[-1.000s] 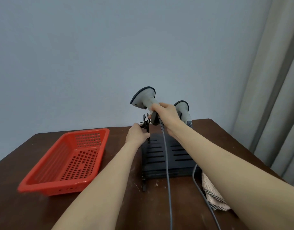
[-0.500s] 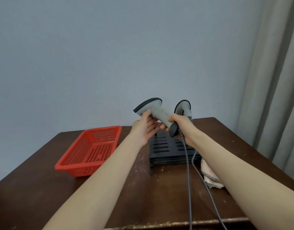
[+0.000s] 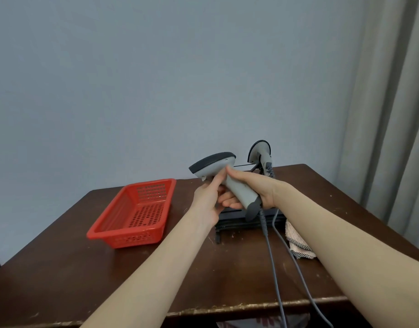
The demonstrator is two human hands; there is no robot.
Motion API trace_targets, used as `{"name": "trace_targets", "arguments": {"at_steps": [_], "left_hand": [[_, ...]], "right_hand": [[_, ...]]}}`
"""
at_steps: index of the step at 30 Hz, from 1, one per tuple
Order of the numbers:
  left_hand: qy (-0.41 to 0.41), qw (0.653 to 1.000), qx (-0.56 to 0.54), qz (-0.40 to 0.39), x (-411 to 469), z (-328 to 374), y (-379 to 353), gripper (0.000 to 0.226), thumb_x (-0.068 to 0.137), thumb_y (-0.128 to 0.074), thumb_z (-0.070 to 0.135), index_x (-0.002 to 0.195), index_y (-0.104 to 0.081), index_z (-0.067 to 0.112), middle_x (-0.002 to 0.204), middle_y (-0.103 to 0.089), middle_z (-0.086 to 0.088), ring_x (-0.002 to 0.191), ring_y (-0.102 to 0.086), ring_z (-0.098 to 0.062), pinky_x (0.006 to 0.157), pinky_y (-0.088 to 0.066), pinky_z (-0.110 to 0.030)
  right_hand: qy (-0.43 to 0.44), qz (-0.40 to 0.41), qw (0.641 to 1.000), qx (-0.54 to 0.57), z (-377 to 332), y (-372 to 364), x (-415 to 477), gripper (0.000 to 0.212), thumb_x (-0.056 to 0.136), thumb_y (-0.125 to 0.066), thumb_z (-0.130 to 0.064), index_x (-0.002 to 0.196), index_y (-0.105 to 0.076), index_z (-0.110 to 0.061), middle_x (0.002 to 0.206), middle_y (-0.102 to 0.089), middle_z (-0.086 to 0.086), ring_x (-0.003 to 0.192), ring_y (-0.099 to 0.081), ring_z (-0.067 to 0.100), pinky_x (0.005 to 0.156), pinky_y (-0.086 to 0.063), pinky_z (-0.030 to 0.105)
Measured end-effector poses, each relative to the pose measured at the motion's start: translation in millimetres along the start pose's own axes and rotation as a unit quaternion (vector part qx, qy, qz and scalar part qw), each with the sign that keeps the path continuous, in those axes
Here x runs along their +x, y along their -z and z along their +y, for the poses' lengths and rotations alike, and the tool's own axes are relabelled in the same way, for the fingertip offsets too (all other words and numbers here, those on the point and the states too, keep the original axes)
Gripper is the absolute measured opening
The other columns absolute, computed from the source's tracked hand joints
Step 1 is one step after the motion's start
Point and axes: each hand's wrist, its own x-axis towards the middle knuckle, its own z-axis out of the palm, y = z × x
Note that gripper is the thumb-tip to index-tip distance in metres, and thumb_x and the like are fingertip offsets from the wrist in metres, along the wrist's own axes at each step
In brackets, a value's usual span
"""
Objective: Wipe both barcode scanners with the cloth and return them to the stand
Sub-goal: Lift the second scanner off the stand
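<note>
Just right of the frame's centre, a light grey handheld barcode scanner with a dark rim round its head (image 3: 215, 165) is held up in the air above the dark brown wooden tabletop (image 3: 61, 268), its head pointing left and its dark handle end slanting down to the right. The left hand (image 3: 209, 197) grips it from below and from the left, fingers curled round the neck under the head. The right hand (image 3: 249, 190) wraps round the handle from the right, its thumb lying along the top of the neck and touching the left hand. A grey cable (image 3: 273, 261) hangs from the handle end and runs down over the near table edge, with another grey cable beside it. Behind the hands a second grey scanner (image 3: 259, 151) sits upright at the back of a black slotted stand (image 3: 236, 222), which rests on the tabletop. A pale cloth with a checked border (image 3: 297, 242) lies crumpled just right of the stand, partly hidden by the right forearm. A red perforated plastic basket (image 3: 135, 209) stands at centre left, apart from the stand. A grey curtain (image 3: 393, 114) hangs along the right edge.
</note>
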Motion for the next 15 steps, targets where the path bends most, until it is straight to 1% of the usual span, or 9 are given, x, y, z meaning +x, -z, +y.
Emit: {"name": "trace_targets", "arguments": {"at_steps": [2, 3, 5, 7, 9, 11, 13, 15], "left_hand": [[-0.005, 1.000, 0.022, -0.015, -5.4, 0.0, 2.4, 0.033, 0.082, -0.071, 0.035, 0.097, -0.063, 0.006, 0.061, -0.061, -0.001, 0.055, -0.056, -0.014, 0.062, -0.052, -0.030], [-0.004, 0.999, 0.029, -0.026, -8.2, 0.3, 3.6, 0.035, 0.083, -0.070, 0.035, 0.102, -0.063, 0.006, 0.058, -0.060, 0.000, 0.054, -0.055, -0.013, 0.067, -0.053, -0.032], [-0.001, 0.999, 0.032, -0.032, -11.4, -0.5, 5.3, 0.031, 0.084, -0.069, 0.033, 0.101, -0.064, 0.008, 0.054, -0.055, 0.000, 0.054, -0.057, -0.014, 0.078, -0.055, -0.036], [-0.006, 0.999, 0.038, -0.028, -15.6, -1.1, 6.7, 0.023, 0.087, -0.066, 0.027, 0.099, -0.063, 0.007, 0.060, -0.057, -0.005, 0.066, -0.064, -0.020, 0.084, -0.055, -0.038], [-0.013, 0.999, 0.040, -0.019, -17.9, -3.2, 10.3, 0.015, 0.091, -0.054, 0.012, 0.101, -0.062, 0.005, 0.075, -0.065, -0.009, 0.080, -0.069, -0.023, 0.085, -0.055, -0.038], [0.003, 1.000, 0.025, 0.005, -18.2, -6.9, 17.1, 0.023, 0.089, -0.046, 0.001, 0.107, -0.062, 0.004, 0.096, -0.068, -0.012, 0.092, -0.068, -0.024, 0.082, -0.056, -0.037], [0.015, 0.999, 0.011, 0.041, -17.3, -9.0, 25.6, 0.027, 0.089, -0.046, -0.002, 0.113, -0.058, 0.004, 0.107, -0.064, -0.013, 0.098, -0.065, -0.024, 0.076, -0.055, -0.034], [0.007, 0.997, 0.018, 0.075, -14.8, -7.8, 34.5, 0.027, 0.093, -0.047, 0.003, 0.119, -0.055, 0.005, 0.110, -0.063, -0.011, 0.100, -0.063, -0.023, 0.075, -0.055, -0.033]], "right_hand": [[-0.015, -0.021, 0.999, 0.027, -0.8, 0.7, 1.7, 0.062, 0.070, -0.059, -0.057, 0.095, -0.066, -0.001, 0.080, -0.071, 0.016, 0.063, -0.071, 0.019, 0.056, -0.060, 0.027], [-0.019, -0.025, 0.999, 0.035, -0.9, 1.5, 2.7, 0.061, 0.069, -0.061, -0.056, 0.094, -0.066, -0.001, 0.078, -0.070, 0.015, 0.061, -0.070, 0.018, 0.055, -0.059, 0.026], [-0.024, -0.038, 0.998, 0.041, 0.0, 2.2, 4.1, 0.056, 0.071, -0.061, -0.056, 0.091, -0.063, -0.004, 0.069, -0.064, 0.009, 0.050, -0.061, 0.013, 0.047, -0.054, 0.022], [-0.025, -0.052, 0.998, 0.038, 2.2, 3.6, 6.2, 0.051, 0.073, -0.060, -0.056, 0.089, -0.060, -0.008, 0.063, -0.056, 0.005, 0.043, -0.051, 0.008, 0.041, -0.047, 0.018], [-0.020, -0.054, 0.998, 0.029, 4.4, 6.9, 8.2, 0.050, 0.074, -0.060, -0.056, 0.092, -0.058, -0.010, 0.060, -0.054, 0.003, 0.041, -0.048, 0.008, 0.039, -0.044, 0.017], [-0.014, -0.055, 0.998, 0.033, 5.3, 11.9, 8.7, 0.050, 0.074, -0.060, -0.055, 0.098, -0.059, -0.011, 0.058, -0.053, 0.002, 0.039, -0.046, 0.007, 0.039, -0.043, 0.017], [-0.007, -0.065, 0.997, 0.031, 4.5, 16.3, 8.9, 0.048, 0.078, -0.058, -0.055, 0.101, -0.062, -0.013, 0.057, -0.052, 0.000, 0.038, -0.045, 0.006, 0.039, -0.042, 0.016], [-0.006, -0.070, 0.997, 0.013, 3.4, 19.0, 9.2, 0.046, 0.081, -0.055, -0.056, 0.099, -0.062, -0.014, 0.056, -0.051, -0.001, 0.038, -0.044, 0.005, 0.039, -0.042, 0.015]]}}
